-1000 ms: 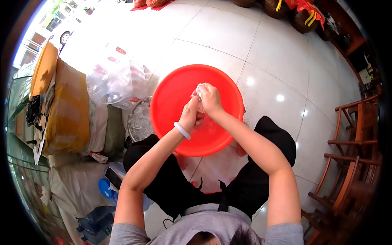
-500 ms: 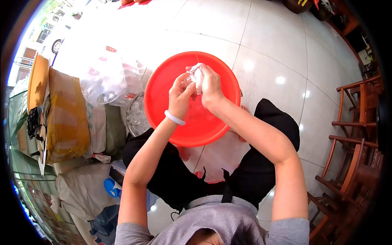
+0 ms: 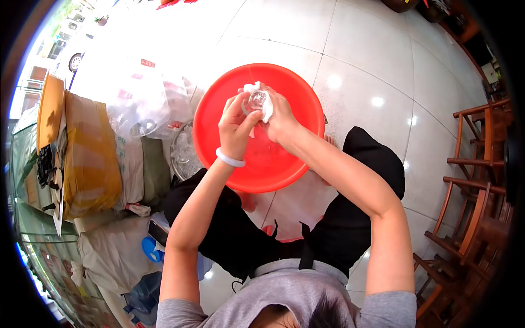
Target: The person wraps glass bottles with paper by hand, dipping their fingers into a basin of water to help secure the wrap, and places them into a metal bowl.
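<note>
A small clear glass (image 3: 255, 100) is held over a red plastic basin (image 3: 219, 169). My left hand (image 3: 235, 124) grips the glass from the left, its thumb across the near side. On the right, my right hand (image 3: 280, 116) presses a white cloth (image 3: 267, 108) against the glass; part of the cloth also shows at the far edge. The right fingertips are partly hidden behind the glass and cloth. A white bangle (image 3: 230, 158) circles my left wrist.
A metal bowl of clear glassware (image 3: 186, 154) stands left of the basin, near clear plastic bags (image 3: 139, 106). A taped cardboard box (image 3: 90, 153) and sacks line the left. Wooden chairs (image 3: 471, 164) stand along the right. My knees flank the basin.
The glass has turned so that its round shape shows more plainly. My left hand has shifted slightly left, and the cloth now lies along the glass's right side.
</note>
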Tool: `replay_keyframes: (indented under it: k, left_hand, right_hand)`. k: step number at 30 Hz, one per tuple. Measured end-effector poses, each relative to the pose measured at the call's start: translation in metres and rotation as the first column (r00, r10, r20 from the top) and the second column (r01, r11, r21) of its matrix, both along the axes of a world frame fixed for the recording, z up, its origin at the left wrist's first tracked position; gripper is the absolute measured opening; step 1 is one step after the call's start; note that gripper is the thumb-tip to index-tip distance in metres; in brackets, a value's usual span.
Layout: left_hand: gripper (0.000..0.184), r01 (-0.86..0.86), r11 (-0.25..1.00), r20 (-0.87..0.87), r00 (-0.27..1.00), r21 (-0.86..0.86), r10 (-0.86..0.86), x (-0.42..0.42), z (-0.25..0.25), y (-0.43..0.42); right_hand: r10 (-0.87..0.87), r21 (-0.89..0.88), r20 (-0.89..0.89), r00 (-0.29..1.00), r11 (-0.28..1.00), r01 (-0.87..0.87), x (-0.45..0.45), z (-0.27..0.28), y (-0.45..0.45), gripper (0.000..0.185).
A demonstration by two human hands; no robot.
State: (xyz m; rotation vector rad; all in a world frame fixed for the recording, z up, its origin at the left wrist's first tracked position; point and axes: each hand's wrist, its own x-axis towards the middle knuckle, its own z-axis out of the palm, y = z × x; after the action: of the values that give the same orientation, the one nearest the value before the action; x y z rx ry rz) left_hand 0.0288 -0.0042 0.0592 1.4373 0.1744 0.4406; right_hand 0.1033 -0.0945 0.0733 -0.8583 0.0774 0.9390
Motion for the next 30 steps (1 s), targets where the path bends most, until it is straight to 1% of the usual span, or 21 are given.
replay_keyframes:
  k: [1, 2, 3, 5, 7, 9, 10, 11, 12, 14, 16, 18, 19, 20, 21, 23, 24, 26, 27, 29, 30]
  left_hand:
    - [0.04, -0.077, 0.935, 0.096, 0.994, 0.345, 0.047, 0.003, -0.001, 0.002]
    - [0.04, -0.175, 0.751, 0.202, 0.978, 0.637, 0.057, 0.004, -0.002, 0.004]
    - [0.043, -0.219, 0.661, 0.227, 0.971, 0.717, 0.075, 0.004, 0.003, 0.002]
    - [0.042, -0.193, 0.662, 0.188, 0.979, 0.724, 0.079, 0.005, 0.003, 0.001]
    - [0.041, -0.163, 0.663, 0.145, 0.986, 0.731, 0.083, 0.004, 0.003, -0.001]
    - [0.038, -0.066, 0.795, 0.039, 0.998, 0.603, 0.053, 0.003, 0.005, -0.004]
    - [0.038, -0.066, 0.796, 0.039, 0.998, 0.602, 0.053, 0.002, 0.006, -0.006]
    - [0.036, -0.013, 0.892, 0.028, 1.0, 0.451, 0.001, 0.001, 0.009, -0.008]
    - [0.034, 0.043, 0.957, 0.026, 0.998, 0.287, -0.053, 0.0, 0.01, -0.009]
    - [0.033, 0.098, 0.972, 0.004, 0.995, 0.213, -0.101, -0.003, 0.013, -0.008]
    - [0.031, 0.15, 0.979, -0.014, 0.989, 0.138, -0.149, -0.006, 0.015, -0.005]
    - [0.028, 0.124, 0.991, -0.132, 0.983, -0.051, -0.13, -0.008, 0.015, -0.003]
    - [0.028, 0.124, 0.991, -0.133, 0.983, -0.051, -0.13, -0.007, 0.011, -0.004]
    - [0.026, 0.046, 0.991, -0.104, 0.993, -0.126, -0.06, -0.006, 0.005, -0.005]
    - [0.024, -0.029, 0.979, -0.081, 0.997, -0.202, 0.012, -0.006, 0.002, -0.005]
    - [0.023, -0.019, 0.981, -0.095, 0.995, -0.193, 0.0, -0.007, 0.001, -0.004]
    - [0.022, -0.008, 0.983, -0.106, 0.994, -0.184, -0.011, -0.008, 0.002, -0.003]
    - [0.022, 0.042, 0.982, -0.117, 0.991, -0.186, -0.065, -0.009, 0.003, -0.001]
    - [0.022, 0.095, 0.978, -0.131, 0.984, -0.188, -0.12, -0.008, 0.005, -0.001]
    - [0.021, 0.121, 0.968, -0.137, 0.979, -0.22, -0.153, -0.008, 0.013, -0.004]
    - [0.02, 0.145, 0.958, -0.143, 0.972, -0.248, -0.184, -0.008, 0.016, -0.004]
  right_hand:
    - [-0.126, 0.041, -0.007, 0.992, 0.991, 0.126, -0.003, -0.001, 0.005, 0.032]
    - [-0.25, 0.081, -0.016, 0.968, 0.965, 0.25, -0.005, 0.0, 0.008, 0.031]
    - [-0.248, 0.08, -0.015, 0.969, 0.966, 0.248, -0.005, 0.0, 0.008, 0.031]
    - [-0.323, 0.06, -0.065, 0.944, 0.943, 0.327, -0.006, 0.001, 0.006, 0.03]
    - [-0.285, 0.034, -0.037, 0.958, 0.958, 0.286, -0.004, -0.002, 0.002, 0.03]
    - [-0.243, 0.008, -0.007, 0.97, 0.97, 0.243, 0.003, -0.009, -0.002, 0.03]
    - [-0.109, 0.076, -0.103, 0.989, 0.99, 0.118, 0.01, -0.013, -0.004, 0.03]
    - [0.031, 0.155, -0.189, 0.981, 0.988, -0.001, 0.016, -0.017, -0.006, 0.03]
    - [0.028, 0.155, -0.19, 0.981, 0.988, 0.002, 0.021, -0.017, -0.006, 0.03]
    - [0.176, 0.178, -0.222, 0.959, 0.974, -0.138, 0.026, -0.016, -0.006, 0.031]
    - [0.177, 0.147, -0.199, 0.964, 0.978, -0.149, 0.022, -0.014, -0.007, 0.03]
    - [0.139, -0.138, 0.157, 0.978, 0.983, -0.117, 0.013, -0.013, -0.01, 0.03]
    - [-0.14, -0.104, 0.267, 0.953, 0.979, 0.173, -0.001, -0.016, 0.004, 0.029]
    - [-0.139, -0.104, 0.267, 0.954, 0.98, 0.172, -0.006, -0.019, 0.006, 0.029]
    - [-0.19, -0.148, 0.384, 0.904, 0.953, 0.263, -0.009, -0.018, 0.006, 0.029]
    - [-0.278, -0.121, 0.512, 0.813, 0.914, 0.388, -0.011, -0.023, 0.011, 0.03]
    - [-0.277, -0.121, 0.512, 0.813, 0.914, 0.388, -0.007, -0.022, 0.01, 0.03]
    - [-0.028, -0.215, 0.641, 0.767, 0.953, 0.214, 0.005, -0.021, 0.002, 0.027]
    - [-0.028, -0.215, 0.642, 0.766, 0.952, 0.215, 0.012, -0.017, -0.001, 0.027]
    - [0.144, -0.19, 0.284, 0.948, 0.978, -0.092, 0.022, -0.01, -0.007, 0.027]
    - [0.141, -0.187, 0.284, 0.948, 0.978, -0.09, 0.022, -0.01, -0.007, 0.027]
